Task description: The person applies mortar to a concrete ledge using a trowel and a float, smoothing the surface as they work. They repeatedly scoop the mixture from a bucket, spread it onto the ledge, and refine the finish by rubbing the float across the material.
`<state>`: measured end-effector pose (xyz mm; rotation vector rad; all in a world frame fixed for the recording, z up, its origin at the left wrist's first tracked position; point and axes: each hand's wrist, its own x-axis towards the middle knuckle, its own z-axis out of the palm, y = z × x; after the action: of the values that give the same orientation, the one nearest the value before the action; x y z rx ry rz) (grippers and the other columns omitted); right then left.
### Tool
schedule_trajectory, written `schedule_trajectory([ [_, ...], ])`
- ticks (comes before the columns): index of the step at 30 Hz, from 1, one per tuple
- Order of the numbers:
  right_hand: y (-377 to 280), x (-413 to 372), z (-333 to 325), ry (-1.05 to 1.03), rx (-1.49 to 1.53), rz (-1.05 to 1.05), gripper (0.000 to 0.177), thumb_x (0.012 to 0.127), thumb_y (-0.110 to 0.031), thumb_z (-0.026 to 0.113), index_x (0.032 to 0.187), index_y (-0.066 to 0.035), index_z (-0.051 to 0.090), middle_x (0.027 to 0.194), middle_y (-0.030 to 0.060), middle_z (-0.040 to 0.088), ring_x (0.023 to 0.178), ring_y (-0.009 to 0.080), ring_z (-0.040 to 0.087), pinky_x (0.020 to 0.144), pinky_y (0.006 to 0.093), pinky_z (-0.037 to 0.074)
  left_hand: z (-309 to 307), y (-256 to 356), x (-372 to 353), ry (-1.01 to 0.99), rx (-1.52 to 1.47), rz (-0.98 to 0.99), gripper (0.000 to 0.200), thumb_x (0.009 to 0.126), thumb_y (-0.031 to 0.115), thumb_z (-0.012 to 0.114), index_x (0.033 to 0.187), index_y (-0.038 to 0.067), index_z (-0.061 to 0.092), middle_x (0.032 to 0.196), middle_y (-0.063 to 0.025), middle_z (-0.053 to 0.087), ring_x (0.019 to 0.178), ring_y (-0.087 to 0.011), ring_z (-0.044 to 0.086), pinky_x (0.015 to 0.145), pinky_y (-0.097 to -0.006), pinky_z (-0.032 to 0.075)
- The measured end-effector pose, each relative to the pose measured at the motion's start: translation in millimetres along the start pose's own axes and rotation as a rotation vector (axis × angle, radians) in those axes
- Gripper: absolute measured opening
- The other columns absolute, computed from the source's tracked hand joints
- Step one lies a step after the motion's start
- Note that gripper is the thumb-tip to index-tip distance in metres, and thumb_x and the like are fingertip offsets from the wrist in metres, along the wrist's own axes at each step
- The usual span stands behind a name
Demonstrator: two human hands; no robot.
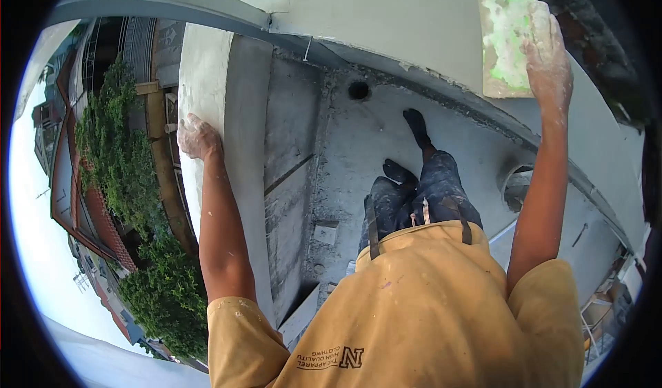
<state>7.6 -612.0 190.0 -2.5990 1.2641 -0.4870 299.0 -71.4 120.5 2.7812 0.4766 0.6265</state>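
A rectangular sanding sheet or pad [500, 50], whitish with bright green patches, lies against the pale plastered wall [386, 15] at the upper right. My right hand [548, 64], coated in white dust, is pressed on its right edge with the fingers together. On the left, my left hand [198, 137], dusty too, rests on the edge of a white plastered ledge [205, 77]; its fingers curl over the surface and no object shows in it.
Below is a grey concrete floor [358, 140] with a round dark hole [358, 90]. A round opening [517, 188] is in the right wall. Beyond the ledge, at left, are trees [117, 146] and red roofs [103, 215] far down.
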Motion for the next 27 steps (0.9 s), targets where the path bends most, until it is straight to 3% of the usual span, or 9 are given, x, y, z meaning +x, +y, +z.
schedule_trajectory([
  [4, -13.4, -58.3, -87.8, -0.101, 0.376, -0.006, 0.062, 0.08, -0.017, 0.071, 0.137, -0.013, 0.046, 0.123, 0.0121, 0.06, 0.11, 0.0304, 0.059, 0.097, 0.0414, 0.045, -20.9, 31.8, -32.7, 0.254, -0.341, 0.386, 0.048, 0.093, 0.041, 0.053, 0.111, -0.002, 0.063, 0.103, -0.0197, 0.065, 0.097, -0.0341, 0.06, 0.091, -0.0442, 0.044],
  [7, -62.9, -102.9, -118.4, -0.126, 0.278, -0.397, 0.055, 0.072, -0.01, 0.076, 0.125, -0.011, 0.058, 0.113, 0.0068, 0.063, 0.104, 0.0246, 0.058, 0.097, 0.0402, 0.043, -112.4, 94.3, -117.1, -0.979, -1.018, -0.177, 0.068, 0.093, 0.059, 0.046, 0.103, -0.006, 0.063, 0.076, -0.0117, 0.066, 0.067, -0.0191, 0.063, 0.068, -0.031, 0.052],
  [10, -88.5, -126.8, -103.3, -0.038, 0.158, -0.919, 0.043, 0.067, -0.013, 0.075, 0.109, -0.02, 0.066, 0.101, -0.0016, 0.061, 0.097, 0.019, 0.055, 0.096, 0.0429, 0.036, -164.4, 100.3, -199.5, -2.053, -1.406, -0.448, 0.093, 0.091, 0.072, 0.02, 0.117, -0.009, 0.055, 0.094, -0.0195, 0.067, 0.074, -0.0231, 0.067, 0.065, -0.0331, 0.055],
  [16, -106.4, -162.6, -73.3, 0.083, 0.299, -1.133, 0.037, 0.069, -0.012, 0.073, 0.103, -0.025, 0.068, 0.108, 0.0039, 0.054, 0.1, 0.0214, 0.049, 0.096, 0.0481, 0.034, -214.5, 102.8, -246.9, -1.619, -1.715, -0.731, 0.049, 0.094, 0.03, 0.056, 0.127, -0.006, 0.046, 0.11, -0.0165, 0.063, 0.088, -0.021, 0.066, 0.069, -0.03, 0.056],
  [17, -101.3, -159.7, -62.7, 0.093, 0.423, -1.045, 0.057, 0.073, -0.019, 0.076, 0.126, -0.02, 0.056, 0.126, 0.013, 0.046, 0.114, 0.0259, 0.046, 0.104, 0.0494, 0.031, -206.9, 99.7, -249.2, -1.547, -1.771, -0.763, 0.047, 0.092, 0.024, 0.059, 0.126, -0.006, 0.047, 0.11, -0.0161, 0.063, 0.088, -0.0206, 0.066, 0.069, -0.0302, 0.056],
  [20, -110.2, -169.0, -66.7, -0.598, 1.225, -0.218, 0.089, 0.075, -0.029, 0.079, 0.143, -0.006, 0.028, 0.137, 0.0198, 0.039, 0.128, 0.0316, 0.04, 0.108, 0.0487, 0.029, -200.1, 98.7, -245.1, -1.46, -1.947, -0.774, 0.043, 0.092, 0.017, 0.06, 0.126, -0.006, 0.047, 0.109, -0.0158, 0.063, 0.087, -0.0194, 0.066, 0.072, -0.0298, 0.056],
  [22, -116.0, -166.2, -48.8, -1.073, 1.601, -0.084, 0.096, 0.076, -0.027, 0.079, 0.145, 0.0, 0.018, 0.138, 0.0202, 0.039, 0.128, 0.029, 0.04, 0.107, 0.0416, 0.032, -193.6, 107.1, -246.2, -1.522, -1.993, -0.745, 0.042, 0.092, 0.016, 0.059, 0.125, -0.006, 0.047, 0.11, -0.0158, 0.063, 0.087, -0.019, 0.066, 0.072, -0.0295, 0.056],
  [24, -126.3, -164.5, -45.1, -1.07, 1.646, 0.212, 0.08, 0.08, -0.02, 0.075, 0.141, -0.002, 0.027, 0.129, 0.0158, 0.046, 0.116, 0.0231, 0.05, 0.098, 0.0363, 0.042, -188.1, 125.9, -255.4, -1.633, -2.018, -0.668, 0.042, 0.094, 0.02, 0.056, 0.127, -0.004, 0.047, 0.108, -0.0145, 0.062, 0.092, -0.0204, 0.064, 0.076, -0.0318, 0.056],
  [27, -158.0, -113.4, -55.3, -0.88, 1.583, 0.204, 0.064, 0.081, -0.009, 0.069, 0.135, -0.002, 0.036, 0.119, 0.0108, 0.052, 0.103, 0.0185, 0.055, 0.087, 0.0326, 0.048, -179.4, 141.6, -244.0, -1.696, -1.776, -0.533, 0.049, 0.093, 0.026, 0.06, 0.13, -0.003, 0.047, 0.116, -0.0176, 0.061, 0.1, -0.0233, 0.063, 0.085, -0.036, 0.053],
])
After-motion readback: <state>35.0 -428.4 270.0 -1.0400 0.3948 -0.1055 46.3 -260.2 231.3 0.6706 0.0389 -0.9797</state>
